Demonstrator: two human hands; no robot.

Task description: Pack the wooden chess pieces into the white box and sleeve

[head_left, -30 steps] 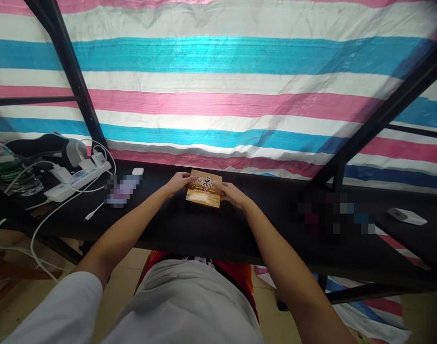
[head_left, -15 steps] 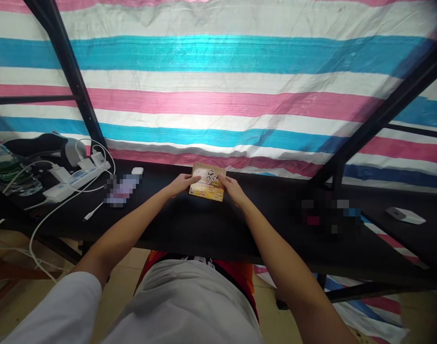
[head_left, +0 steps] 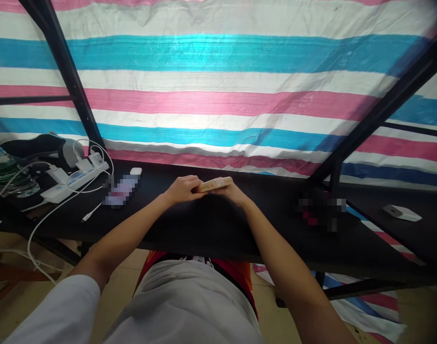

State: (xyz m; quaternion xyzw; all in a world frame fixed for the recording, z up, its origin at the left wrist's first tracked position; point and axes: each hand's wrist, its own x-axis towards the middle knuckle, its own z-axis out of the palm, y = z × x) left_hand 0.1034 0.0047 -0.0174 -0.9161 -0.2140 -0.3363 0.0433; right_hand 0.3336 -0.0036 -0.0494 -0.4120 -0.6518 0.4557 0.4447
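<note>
Both hands are on a small printed box (head_left: 215, 184), held over the middle of the black desk (head_left: 204, 229). One narrow, pale yellow side of the box faces me, so its printed front is out of sight. My left hand (head_left: 183, 188) closes on the left end, with its fingers over the edge. My right hand (head_left: 235, 192) grips the right end from beside and below, and its fingers are partly hidden by the box.
On the left are a white power strip (head_left: 73, 184) with chargers and cables, a water bottle (head_left: 10, 172), a blurred phone (head_left: 121, 191) and a white earbud case (head_left: 135, 171). A blurred dark object (head_left: 320, 208) and white adapter (head_left: 402, 213) lie right. Striped sheeting (head_left: 218, 105) hangs behind.
The box has been tilted from showing its printed front to showing a narrow side. My left hand has shifted right and turned over its end; my right hand has turned with it.
</note>
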